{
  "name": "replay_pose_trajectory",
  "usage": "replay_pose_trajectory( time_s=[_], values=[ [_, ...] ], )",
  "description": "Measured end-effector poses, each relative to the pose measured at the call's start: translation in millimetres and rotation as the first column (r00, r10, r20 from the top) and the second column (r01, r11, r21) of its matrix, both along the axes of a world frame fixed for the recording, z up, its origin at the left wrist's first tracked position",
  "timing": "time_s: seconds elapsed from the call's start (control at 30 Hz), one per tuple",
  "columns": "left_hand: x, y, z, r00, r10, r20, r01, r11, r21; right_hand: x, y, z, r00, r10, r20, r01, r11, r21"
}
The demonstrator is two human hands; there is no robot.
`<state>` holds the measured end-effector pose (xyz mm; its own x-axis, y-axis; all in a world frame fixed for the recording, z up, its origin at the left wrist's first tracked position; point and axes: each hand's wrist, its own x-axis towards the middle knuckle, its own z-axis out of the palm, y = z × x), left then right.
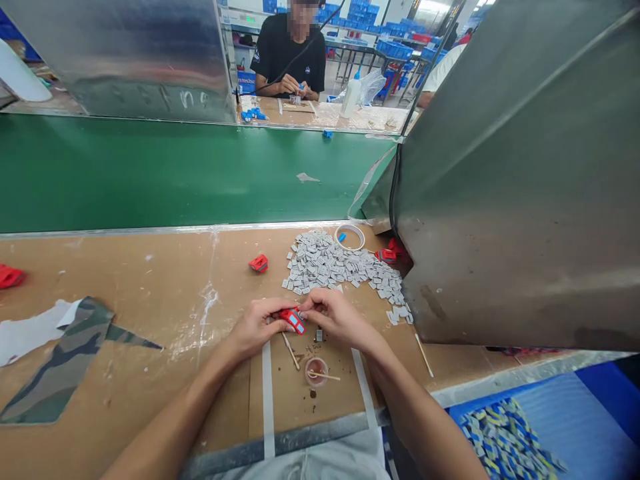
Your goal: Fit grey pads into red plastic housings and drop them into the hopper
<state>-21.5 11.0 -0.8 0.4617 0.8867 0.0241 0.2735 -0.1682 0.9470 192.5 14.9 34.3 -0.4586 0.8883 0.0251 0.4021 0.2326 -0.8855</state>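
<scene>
A small red toy car (294, 320) with pale grey window-like patches is gripped in my left hand (257, 327), between thumb and fingers. My right hand (334, 315) is closed in a pinch against the car's right end; whatever lies between its fingertips is hidden. Just below the hands lies a single small grey piece (319, 335). A cotton swab (291, 351) rests under my left hand. Nearer to me stands a little clear cup (317, 372) of reddish-brown content, with a stick (327, 377) across its rim.
Beyond my hands spreads a heap of grey pieces (325, 260), with a tape roll (350, 237) at its edge. Red toy parts (259, 263) lie about. Camouflage cloth (60, 367) is at left. A metal panel (520, 200) bounds the right. A co-worker (290, 53) sits across the green belt (175, 177).
</scene>
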Motion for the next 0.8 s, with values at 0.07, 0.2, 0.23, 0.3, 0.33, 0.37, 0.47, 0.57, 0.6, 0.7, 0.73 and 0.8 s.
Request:
replay_pose_trajectory(
  time_s=[0.07, 0.2, 0.23, 0.3, 0.33, 0.37, 0.47, 0.57, 0.6, 0.7, 0.73, 0.8],
  values=[
    [1, -1, 1.0, 0.999, 0.026, -0.031, -0.025, 0.999, 0.038, -2, -2, -3.6, 0.999, -0.042, 0.031, 0.042, 0.999, 0.025],
    [5, -2, 4.1, 0.997, 0.068, -0.046, -0.064, 0.995, 0.071, -9, -8, -15.5, 0.975, -0.217, -0.051, 0.214, 0.975, -0.064],
    [6, -3, 4.8, 0.996, 0.079, -0.041, -0.075, 0.994, 0.08, -11, -9, -17.7, 0.963, -0.254, -0.091, 0.244, 0.964, -0.106],
    [7, -3, 5.4, 0.994, 0.102, -0.03, -0.099, 0.99, 0.097, -14, -10, -19.8, 0.943, -0.296, -0.152, 0.271, 0.948, -0.166],
    [8, -3, 5.3, 0.993, 0.115, -0.028, -0.111, 0.988, 0.104, -14, -11, -19.5, 0.94, -0.3, -0.165, 0.273, 0.947, -0.168],
    [8, -3, 4.9, 0.992, 0.126, -0.03, -0.122, 0.986, 0.111, -14, -11, -18.6, 0.941, -0.294, -0.166, 0.271, 0.951, -0.147],
    [8, -4, 2.8, 0.987, 0.157, -0.038, -0.151, 0.979, 0.14, -13, -11, -13.9, 0.96, -0.254, -0.119, 0.254, 0.967, -0.016],
    [7, -6, 1.6, 0.987, 0.156, -0.035, -0.147, 0.972, 0.182, -11, -10, -9.8, 0.981, -0.191, -0.028, 0.193, 0.977, 0.094],
    [7, -6, 1.7, 0.988, 0.148, -0.036, -0.138, 0.971, 0.195, -10, -10, -9.0, 0.986, -0.167, -0.001, 0.166, 0.98, 0.11],
    [9, -8, 3.5, 0.989, 0.141, -0.052, -0.126, 0.966, 0.225, -10, -10, -7.7, 0.991, -0.125, 0.042, 0.12, 0.987, 0.105],
    [10, -9, 4.1, 0.987, 0.146, -0.061, -0.128, 0.963, 0.235, -10, -10, -7.6, 0.992, -0.117, 0.051, 0.111, 0.989, 0.1],
    [11, -10, 4.7, 0.983, 0.16, -0.085, -0.134, 0.958, 0.256, -10, -11, -7.4, 0.992, -0.103, 0.078, 0.094, 0.99, 0.11]
  ],
)
